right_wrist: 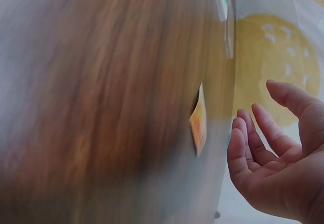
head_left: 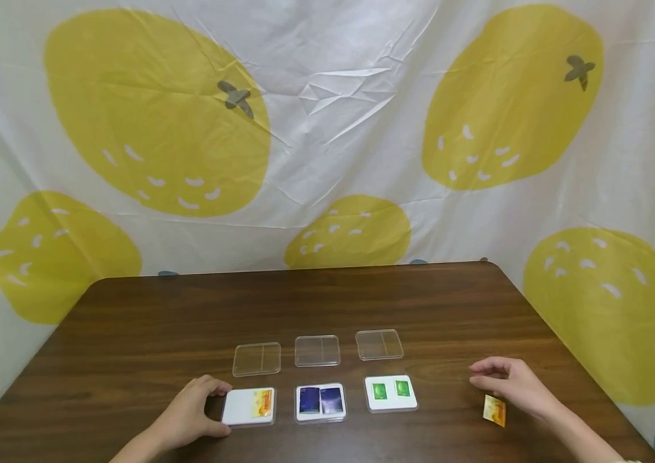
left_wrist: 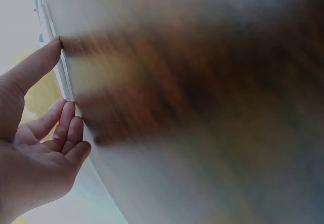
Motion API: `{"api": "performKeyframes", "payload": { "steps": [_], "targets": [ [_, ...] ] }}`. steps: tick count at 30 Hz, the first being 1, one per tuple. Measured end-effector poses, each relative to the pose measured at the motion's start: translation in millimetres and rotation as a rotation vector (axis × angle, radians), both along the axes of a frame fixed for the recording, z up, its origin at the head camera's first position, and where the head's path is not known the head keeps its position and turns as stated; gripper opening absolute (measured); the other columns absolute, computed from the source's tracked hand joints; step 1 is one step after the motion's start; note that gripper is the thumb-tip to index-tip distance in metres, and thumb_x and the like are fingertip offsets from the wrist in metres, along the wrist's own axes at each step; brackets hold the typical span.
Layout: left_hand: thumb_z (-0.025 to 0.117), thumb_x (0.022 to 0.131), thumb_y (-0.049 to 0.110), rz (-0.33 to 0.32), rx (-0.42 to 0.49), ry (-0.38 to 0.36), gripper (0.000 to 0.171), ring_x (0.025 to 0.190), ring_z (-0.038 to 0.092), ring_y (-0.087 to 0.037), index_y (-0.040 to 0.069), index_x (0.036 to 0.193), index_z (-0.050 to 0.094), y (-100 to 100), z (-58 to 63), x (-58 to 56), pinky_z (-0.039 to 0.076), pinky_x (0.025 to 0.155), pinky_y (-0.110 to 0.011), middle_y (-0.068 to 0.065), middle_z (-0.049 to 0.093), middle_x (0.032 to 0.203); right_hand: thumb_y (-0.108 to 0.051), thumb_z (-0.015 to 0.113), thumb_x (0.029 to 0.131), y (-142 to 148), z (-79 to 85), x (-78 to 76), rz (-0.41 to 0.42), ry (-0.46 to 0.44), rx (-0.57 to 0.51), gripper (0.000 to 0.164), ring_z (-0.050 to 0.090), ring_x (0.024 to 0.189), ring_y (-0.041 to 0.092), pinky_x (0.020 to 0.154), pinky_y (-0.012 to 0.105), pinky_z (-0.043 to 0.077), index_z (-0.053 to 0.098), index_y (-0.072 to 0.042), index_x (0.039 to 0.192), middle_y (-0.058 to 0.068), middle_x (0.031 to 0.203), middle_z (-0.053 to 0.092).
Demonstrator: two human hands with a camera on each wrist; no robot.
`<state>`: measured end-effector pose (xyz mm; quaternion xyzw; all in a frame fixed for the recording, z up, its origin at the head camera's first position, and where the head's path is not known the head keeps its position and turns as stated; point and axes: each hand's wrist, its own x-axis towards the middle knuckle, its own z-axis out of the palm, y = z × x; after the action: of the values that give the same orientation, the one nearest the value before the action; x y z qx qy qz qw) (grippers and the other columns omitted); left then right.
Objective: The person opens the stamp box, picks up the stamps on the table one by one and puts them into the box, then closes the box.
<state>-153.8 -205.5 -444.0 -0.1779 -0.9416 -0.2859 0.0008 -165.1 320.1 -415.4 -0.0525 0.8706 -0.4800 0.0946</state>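
In the head view, my left hand (head_left: 191,408) holds the left end of a flat clear case (head_left: 237,408), thumb at the near corner and fingertips at the far one. A white insert lies in the case, with a small orange-and-yellow picture card (head_left: 262,404) on its right half. My right hand (head_left: 515,386) hovers with relaxed fingers and nothing in them. Just below it, a loose orange-and-yellow card (head_left: 494,410) lies on the table, slightly bent. In the right wrist view that card (right_wrist: 199,123) is apart from the fingers (right_wrist: 273,133).
Beside the held case stand a case with two dark blue-purple cards (head_left: 320,402) and one with two green cards (head_left: 391,391). Behind them are three clear lids (head_left: 257,359). The brown table (head_left: 420,296) ends at a lemon-print cloth (head_left: 350,161).
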Motion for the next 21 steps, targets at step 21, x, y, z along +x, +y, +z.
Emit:
{"api": "performKeyframes", "payload": {
  "steps": [21],
  "targets": [
    [0.086, 0.052, 0.026, 0.027, 0.001, -0.017, 0.055, 0.089, 0.051, -0.017, 0.007, 0.097, 0.062, 1.8, 1.7, 1.9, 0.043, 0.077, -0.037, 0.002, 0.056, 0.091, -0.016, 0.073, 0.074, 30.5, -19.7, 21.5, 0.010, 0.106, 0.227, 0.035, 0.054, 0.069, 0.000, 0.059, 0.021, 0.045, 0.063, 0.007, 0.098, 0.010, 0.088, 0.064]
  ]
}}
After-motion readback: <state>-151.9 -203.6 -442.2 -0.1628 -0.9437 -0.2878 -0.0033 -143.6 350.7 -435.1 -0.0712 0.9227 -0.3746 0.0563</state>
